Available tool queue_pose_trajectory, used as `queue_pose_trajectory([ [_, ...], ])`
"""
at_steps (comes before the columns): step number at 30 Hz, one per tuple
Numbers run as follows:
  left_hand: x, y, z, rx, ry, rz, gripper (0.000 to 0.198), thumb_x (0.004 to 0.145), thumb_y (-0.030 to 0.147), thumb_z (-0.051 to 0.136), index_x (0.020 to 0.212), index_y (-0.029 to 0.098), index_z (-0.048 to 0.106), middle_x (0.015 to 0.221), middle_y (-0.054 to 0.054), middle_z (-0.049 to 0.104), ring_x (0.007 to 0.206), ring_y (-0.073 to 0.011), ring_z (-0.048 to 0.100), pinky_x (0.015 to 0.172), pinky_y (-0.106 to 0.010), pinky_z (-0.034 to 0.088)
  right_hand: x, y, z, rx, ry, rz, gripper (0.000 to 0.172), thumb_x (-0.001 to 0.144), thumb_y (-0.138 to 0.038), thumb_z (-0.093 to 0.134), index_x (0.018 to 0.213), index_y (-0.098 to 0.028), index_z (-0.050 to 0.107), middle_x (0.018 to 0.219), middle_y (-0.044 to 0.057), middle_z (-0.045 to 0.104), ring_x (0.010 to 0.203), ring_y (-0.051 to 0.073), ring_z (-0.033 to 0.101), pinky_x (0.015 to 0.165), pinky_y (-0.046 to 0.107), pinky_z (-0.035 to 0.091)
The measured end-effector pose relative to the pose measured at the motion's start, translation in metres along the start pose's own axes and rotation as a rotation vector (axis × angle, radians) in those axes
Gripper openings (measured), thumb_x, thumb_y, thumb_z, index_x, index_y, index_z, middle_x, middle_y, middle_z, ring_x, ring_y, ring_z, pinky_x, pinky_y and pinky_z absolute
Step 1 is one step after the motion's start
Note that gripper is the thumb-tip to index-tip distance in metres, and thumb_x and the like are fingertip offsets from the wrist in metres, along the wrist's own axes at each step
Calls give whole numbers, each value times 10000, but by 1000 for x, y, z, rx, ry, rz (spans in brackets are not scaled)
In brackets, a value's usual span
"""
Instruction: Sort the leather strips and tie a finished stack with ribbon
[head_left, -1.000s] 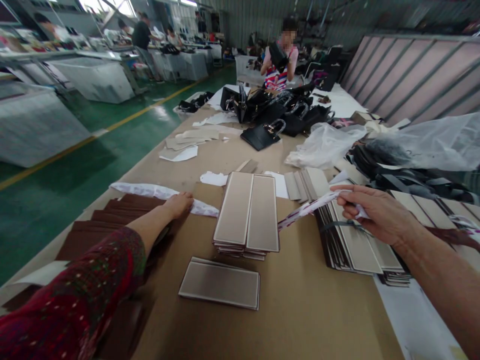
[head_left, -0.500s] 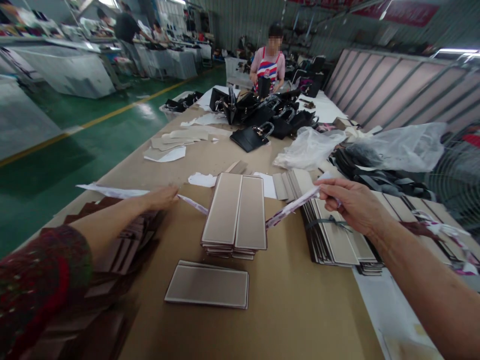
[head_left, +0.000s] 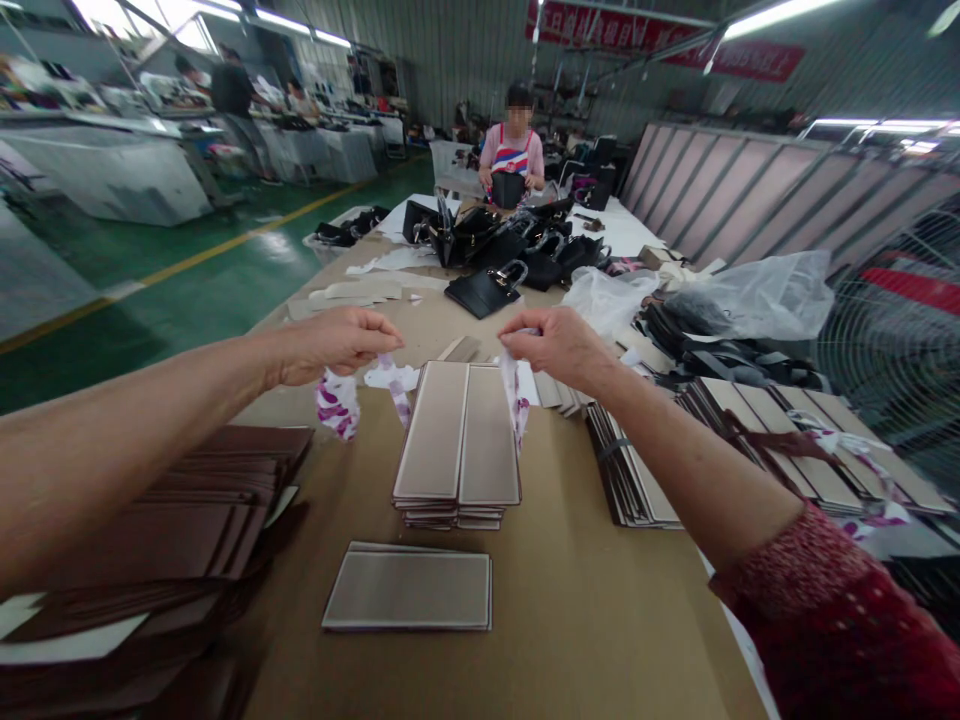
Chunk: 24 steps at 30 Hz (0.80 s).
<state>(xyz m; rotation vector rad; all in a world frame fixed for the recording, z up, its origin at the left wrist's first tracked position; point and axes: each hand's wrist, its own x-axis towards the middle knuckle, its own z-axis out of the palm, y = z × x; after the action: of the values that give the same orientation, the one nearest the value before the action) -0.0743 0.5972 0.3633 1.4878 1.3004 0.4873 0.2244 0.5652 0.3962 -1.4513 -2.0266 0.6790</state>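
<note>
My left hand [head_left: 341, 343] pinches one end of a white-and-purple fabric strip [head_left: 339, 405], whose loose tail hangs below the fingers. The strip's other end is pinched by my right hand [head_left: 553, 345]. Both hands are raised above the far end of two side-by-side stacks of beige rectangular panels [head_left: 431, 430] with dark edges. The strip comes down at the left and right sides of these stacks; its run beneath them is hidden. Nearer me, a few similar panels [head_left: 409, 588] lie crosswise on the brown table [head_left: 585, 620].
Dark brown panels [head_left: 187, 520] are piled at left. Tied beige panel bundles [head_left: 637, 480] lie at right, near a fan [head_left: 892, 310]. Black handbags [head_left: 487, 288] and clear plastic [head_left: 757, 290] cover the far table, where another person [head_left: 512, 160] stands.
My hands have come up and inward from both sides, bringing the strip's ends toward each other above the stacks. The view has tilted up slightly.
</note>
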Motion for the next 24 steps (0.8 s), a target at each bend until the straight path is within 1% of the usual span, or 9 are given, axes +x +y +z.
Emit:
queue_pose_trajectory([
  [2,-5,19,23,-103,-98,8,397,758,337,737,1085,174,582,552,88,322,424,-39,226,417,-189,113,11,-17,15,-89,-16,-131,211,807,-220,588,898,-134,757,602,-11,611,529,70,482,554,224,355],
  [4,-6,26,47,-200,-194,39,440,696,259,773,1084,222,567,581,84,346,427,-40,210,407,-189,113,18,-31,30,-175,-61,-250,204,805,-181,574,869,-144,764,640,-1,637,571,79,488,600,241,355],
  [7,-1,22,71,-318,-216,93,307,626,183,752,824,201,518,539,90,286,422,-40,188,403,-184,111,24,-39,47,-245,-142,-354,212,806,-144,550,849,-151,758,731,21,687,652,102,533,649,256,365],
  [9,2,17,75,-318,-141,79,233,656,231,730,743,175,522,525,72,318,416,-42,228,398,-182,114,26,-31,50,-152,-145,-353,228,852,-187,537,958,-151,736,812,30,711,705,111,568,687,255,395],
  [12,1,16,70,-271,-50,34,257,763,362,701,849,124,653,611,15,454,450,-47,349,401,-168,144,22,-6,47,76,-91,-252,374,896,-294,554,1235,-145,611,1034,70,716,812,121,615,765,263,448],
  [14,-3,19,66,-248,-35,19,295,776,376,713,910,114,684,663,-4,495,483,-50,400,412,-158,176,15,13,45,113,-112,-187,423,886,-327,583,1266,-142,581,1125,97,687,885,138,620,799,276,458],
  [18,-6,27,71,-243,5,-2,243,815,324,692,922,106,681,683,-7,518,492,-40,411,424,-149,200,-1,45,60,84,-320,-238,296,908,-382,558,1070,-157,661,859,4,631,756,113,535,715,251,401],
  [20,-5,30,76,-272,33,-11,222,831,300,677,935,104,679,682,-3,517,480,-34,392,421,-147,193,-6,55,75,120,-368,-218,256,901,-369,563,992,-152,665,753,-26,581,674,92,475,649,237,355],
  [24,-4,33,77,-304,63,26,251,762,307,758,894,115,665,652,13,487,479,-37,368,405,-143,181,-7,66,94,281,-281,-13,253,900,-339,511,878,-139,664,654,-28,572,570,76,453,582,231,336],
])
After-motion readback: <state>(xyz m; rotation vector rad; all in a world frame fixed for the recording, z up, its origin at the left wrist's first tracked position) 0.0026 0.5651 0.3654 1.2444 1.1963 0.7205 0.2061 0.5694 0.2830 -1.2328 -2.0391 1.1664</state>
